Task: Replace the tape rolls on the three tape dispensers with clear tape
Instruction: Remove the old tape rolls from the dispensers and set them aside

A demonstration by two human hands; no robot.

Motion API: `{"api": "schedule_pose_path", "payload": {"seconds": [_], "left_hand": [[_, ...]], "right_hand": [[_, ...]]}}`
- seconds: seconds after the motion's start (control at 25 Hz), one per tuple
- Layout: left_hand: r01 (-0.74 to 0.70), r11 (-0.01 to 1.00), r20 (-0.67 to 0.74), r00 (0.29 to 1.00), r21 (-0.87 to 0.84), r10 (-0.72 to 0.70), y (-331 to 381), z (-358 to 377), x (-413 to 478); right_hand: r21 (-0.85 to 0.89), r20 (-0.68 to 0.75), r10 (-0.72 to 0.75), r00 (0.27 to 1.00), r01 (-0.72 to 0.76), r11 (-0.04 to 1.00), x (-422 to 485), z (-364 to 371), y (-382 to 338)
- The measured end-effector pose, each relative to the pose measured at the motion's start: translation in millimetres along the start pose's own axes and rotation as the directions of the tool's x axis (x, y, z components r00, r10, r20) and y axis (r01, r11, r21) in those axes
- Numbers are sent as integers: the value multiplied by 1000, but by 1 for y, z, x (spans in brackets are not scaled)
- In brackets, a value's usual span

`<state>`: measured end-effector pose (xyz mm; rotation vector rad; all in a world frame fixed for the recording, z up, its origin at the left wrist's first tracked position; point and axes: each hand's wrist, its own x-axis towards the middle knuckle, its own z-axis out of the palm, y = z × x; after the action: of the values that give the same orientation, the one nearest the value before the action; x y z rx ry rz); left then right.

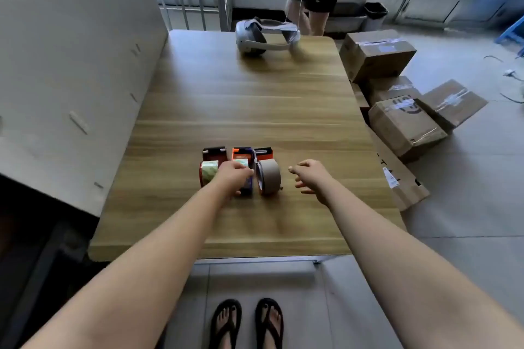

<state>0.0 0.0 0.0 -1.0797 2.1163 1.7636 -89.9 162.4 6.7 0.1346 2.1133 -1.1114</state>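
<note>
Three tape dispensers stand side by side on the wooden table point(255, 99). The left dispenser point(213, 153) is red and carries a clear roll point(209, 170). The middle dispenser point(241, 153) is orange and blue, also with a clear roll point(241, 163). The right dispenser point(263, 151) carries a brown roll point(269, 176). My left hand point(234, 177) rests on the middle dispenser, fingers curled around its near part. My right hand point(312, 178) hovers just right of the brown roll, fingers apart, holding nothing.
A white headset point(266, 37) lies at the table's far end, with a person standing behind it. Several cardboard boxes point(402, 122) sit on the floor to the right. A white cabinet point(71, 65) flanks the left edge.
</note>
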Motion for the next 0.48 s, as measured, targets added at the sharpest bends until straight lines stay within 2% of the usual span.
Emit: {"api": "schedule_pose_path", "payload": {"seconds": [0.12, 0.2, 0.48], "left_hand": [[71, 995, 39, 997, -65, -68, -15, 23, 5], [102, 991, 50, 994, -84, -98, -29, 39, 10], [171, 973, -4, 985, -154, -173, -52, 64, 36]], "right_hand": [[82, 23, 112, 993, -114, 990, 12, 10, 16], [130, 59, 133, 989, -139, 982, 23, 19, 29], [281, 81, 92, 992, -111, 953, 53, 34, 35]]}}
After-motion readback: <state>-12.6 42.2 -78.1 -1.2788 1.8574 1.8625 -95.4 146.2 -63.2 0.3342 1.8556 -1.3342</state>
